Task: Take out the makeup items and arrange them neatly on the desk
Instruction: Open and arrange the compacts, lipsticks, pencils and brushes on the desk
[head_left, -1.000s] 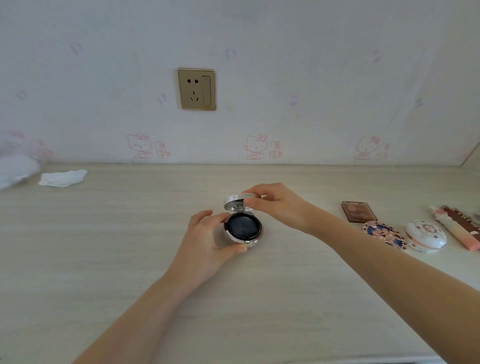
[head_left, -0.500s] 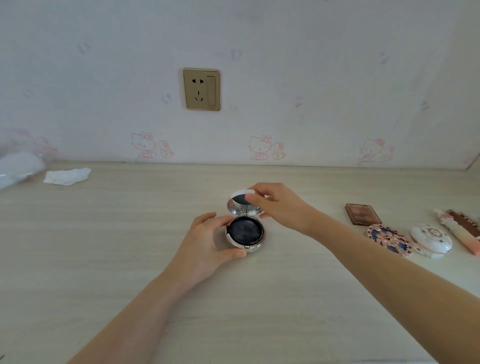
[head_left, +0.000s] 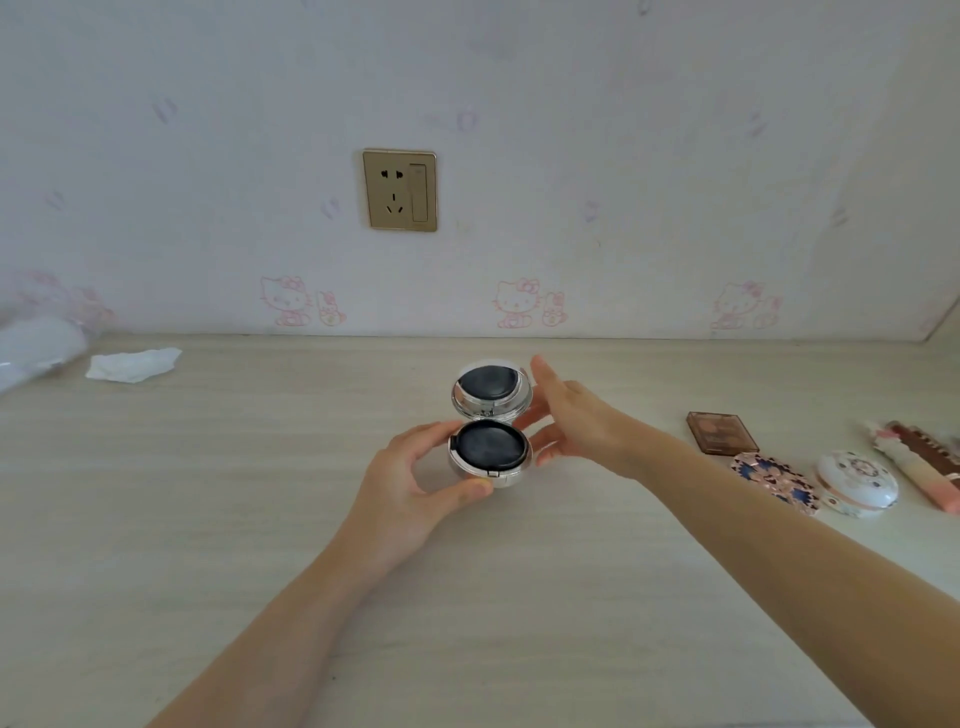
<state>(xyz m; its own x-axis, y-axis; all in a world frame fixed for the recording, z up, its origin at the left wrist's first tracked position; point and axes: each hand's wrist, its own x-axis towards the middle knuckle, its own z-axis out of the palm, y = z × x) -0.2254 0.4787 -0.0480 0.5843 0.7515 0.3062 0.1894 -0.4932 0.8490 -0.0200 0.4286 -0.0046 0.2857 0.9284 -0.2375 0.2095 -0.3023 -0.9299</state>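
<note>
Mid-inspection: left hand (head_left: 415, 480) grips open cushion compact (head_left: 490, 453) base, mid-counter (head_left: 156, 519); right hand (head_left: 569, 415) released, fingers straight beside lid; next probably close it; set it beside row at right

No readable text, brand or number shows anywhere; the wallpaper (head_left: 519, 156) bears only pink cartoon cat figures (head_left: 514, 304).
</note>
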